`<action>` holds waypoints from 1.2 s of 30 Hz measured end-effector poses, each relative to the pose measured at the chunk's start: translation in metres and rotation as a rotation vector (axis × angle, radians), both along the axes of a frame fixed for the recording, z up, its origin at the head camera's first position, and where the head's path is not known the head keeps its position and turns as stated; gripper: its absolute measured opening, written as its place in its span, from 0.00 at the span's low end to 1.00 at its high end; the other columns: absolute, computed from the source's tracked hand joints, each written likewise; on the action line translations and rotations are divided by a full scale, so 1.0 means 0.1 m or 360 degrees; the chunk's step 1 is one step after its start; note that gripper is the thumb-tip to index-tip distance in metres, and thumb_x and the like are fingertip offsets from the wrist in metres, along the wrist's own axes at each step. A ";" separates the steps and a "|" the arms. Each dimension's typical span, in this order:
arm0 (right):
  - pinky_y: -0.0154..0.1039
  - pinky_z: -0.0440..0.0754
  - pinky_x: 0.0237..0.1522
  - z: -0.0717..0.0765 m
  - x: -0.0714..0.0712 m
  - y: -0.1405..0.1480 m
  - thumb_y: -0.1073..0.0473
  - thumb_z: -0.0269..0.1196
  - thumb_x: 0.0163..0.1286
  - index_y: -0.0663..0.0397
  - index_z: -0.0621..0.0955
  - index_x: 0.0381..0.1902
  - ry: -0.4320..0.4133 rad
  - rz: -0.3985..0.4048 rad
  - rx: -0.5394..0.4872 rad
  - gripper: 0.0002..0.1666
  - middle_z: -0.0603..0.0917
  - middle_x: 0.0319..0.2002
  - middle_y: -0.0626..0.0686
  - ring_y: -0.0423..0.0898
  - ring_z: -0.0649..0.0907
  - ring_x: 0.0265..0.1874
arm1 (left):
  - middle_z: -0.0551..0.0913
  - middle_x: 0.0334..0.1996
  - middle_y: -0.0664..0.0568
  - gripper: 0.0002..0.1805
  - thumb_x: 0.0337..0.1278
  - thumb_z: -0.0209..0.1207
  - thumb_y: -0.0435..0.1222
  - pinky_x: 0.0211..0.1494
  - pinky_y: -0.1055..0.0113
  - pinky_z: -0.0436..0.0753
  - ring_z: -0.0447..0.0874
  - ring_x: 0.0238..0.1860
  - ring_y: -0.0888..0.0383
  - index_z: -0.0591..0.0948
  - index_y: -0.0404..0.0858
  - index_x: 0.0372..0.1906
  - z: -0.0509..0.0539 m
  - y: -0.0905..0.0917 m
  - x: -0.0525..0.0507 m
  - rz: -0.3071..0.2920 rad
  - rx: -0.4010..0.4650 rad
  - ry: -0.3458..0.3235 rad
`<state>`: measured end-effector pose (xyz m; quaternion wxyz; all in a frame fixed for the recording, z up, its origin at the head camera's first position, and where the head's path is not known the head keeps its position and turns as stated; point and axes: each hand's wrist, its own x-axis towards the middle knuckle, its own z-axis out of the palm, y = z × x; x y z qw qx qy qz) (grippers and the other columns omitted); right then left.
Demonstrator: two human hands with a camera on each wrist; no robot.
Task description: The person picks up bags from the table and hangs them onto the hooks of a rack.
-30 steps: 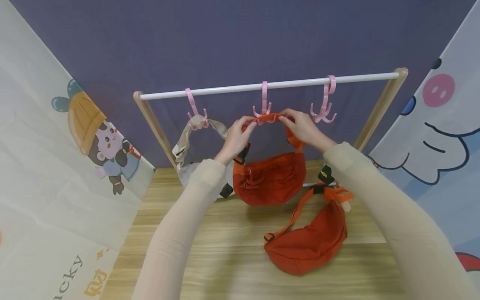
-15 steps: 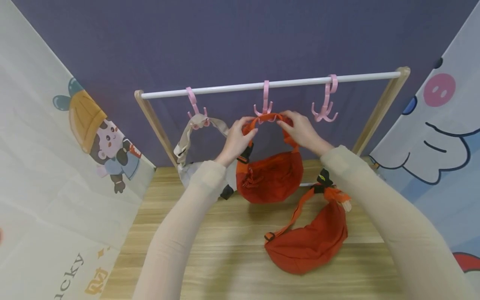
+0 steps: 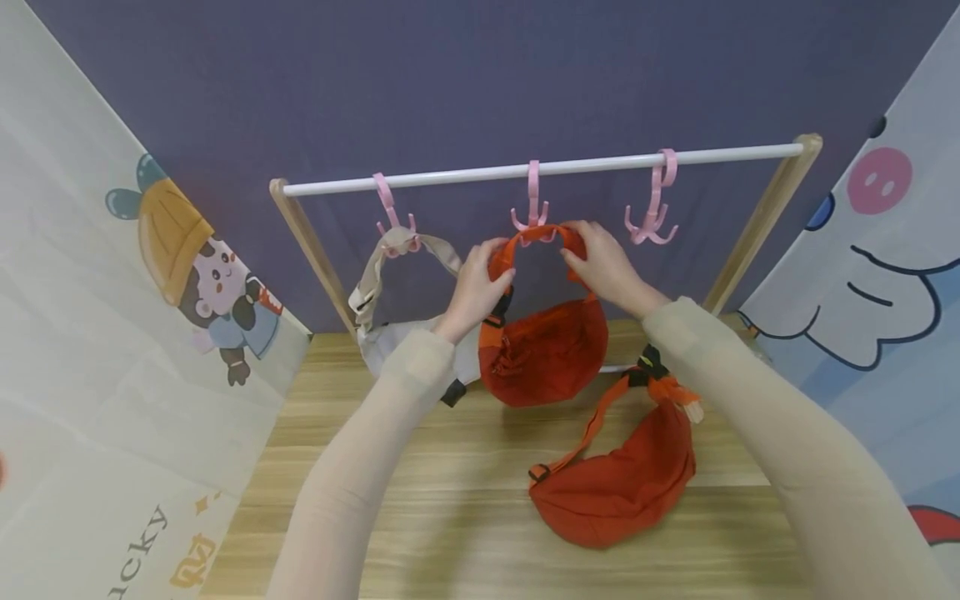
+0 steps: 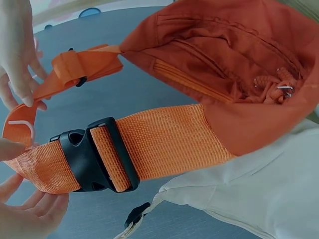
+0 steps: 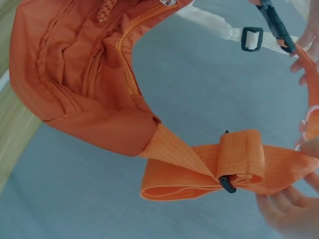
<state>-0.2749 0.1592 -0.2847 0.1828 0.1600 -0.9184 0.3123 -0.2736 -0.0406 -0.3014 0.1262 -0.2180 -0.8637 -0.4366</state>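
An orange-red waist bag (image 3: 546,350) hangs by its strap (image 3: 534,237) from the middle pink hook (image 3: 533,200). My left hand (image 3: 480,283) holds the strap's left side, thumb in front, just above the black buckle (image 4: 94,157). On the strap's other side, my right hand (image 3: 609,262) holds the webbing between thumb and fingers, above the black slider (image 5: 228,184). In the right wrist view a pink hook prong (image 5: 305,124) shows at the strap. A white waist bag (image 3: 397,343) hangs from the left hook (image 3: 390,208), partly behind my left arm.
The white rail (image 3: 465,174) sits on wooden posts (image 3: 765,221). A third pink hook (image 3: 651,208) hangs at the right with no bag on it. Another orange-red waist bag (image 3: 618,483) lies on the wood-grain surface (image 3: 465,500). Printed curtains (image 3: 75,333) flank both sides.
Both hands have slid slightly down the strap's two sides, away from the hook. The orange bag has shifted a little to the right. The other bags stay put.
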 end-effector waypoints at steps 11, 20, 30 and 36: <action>0.52 0.68 0.49 -0.04 0.06 0.04 0.63 0.56 0.61 0.63 0.67 0.57 0.0072 0.0009 0.0062 0.26 0.72 0.45 0.65 0.58 0.72 0.43 | 0.69 0.52 0.42 0.25 0.56 0.53 0.35 0.54 0.60 0.66 0.67 0.50 0.52 0.66 0.35 0.59 -0.07 -0.04 0.05 -0.0009 -0.0054 0.0071; 0.51 0.65 0.53 -0.10 0.15 0.09 0.64 0.55 0.61 0.66 0.66 0.57 0.0108 0.0061 0.0024 0.26 0.71 0.50 0.66 0.58 0.70 0.49 | 0.60 0.59 0.42 0.26 0.58 0.51 0.35 0.60 0.59 0.62 0.61 0.59 0.49 0.62 0.37 0.62 -0.14 -0.05 0.18 0.0004 -0.0052 -0.0024; 0.52 0.66 0.50 -0.24 0.33 0.12 0.67 0.55 0.60 0.66 0.68 0.55 0.0149 0.0114 0.0005 0.24 0.72 0.48 0.65 0.59 0.71 0.47 | 0.58 0.61 0.37 0.22 0.53 0.54 0.29 0.61 0.54 0.60 0.57 0.62 0.44 0.69 0.34 0.55 -0.35 0.02 0.37 -0.0027 0.0002 0.0422; 0.52 0.66 0.50 -0.34 0.44 0.16 0.68 0.56 0.60 0.66 0.70 0.53 0.0167 0.0133 -0.0013 0.22 0.74 0.46 0.65 0.58 0.72 0.47 | 0.63 0.57 0.35 0.19 0.49 0.55 0.26 0.62 0.56 0.60 0.59 0.61 0.42 0.74 0.32 0.50 -0.46 0.12 0.49 -0.0084 -0.0048 0.0765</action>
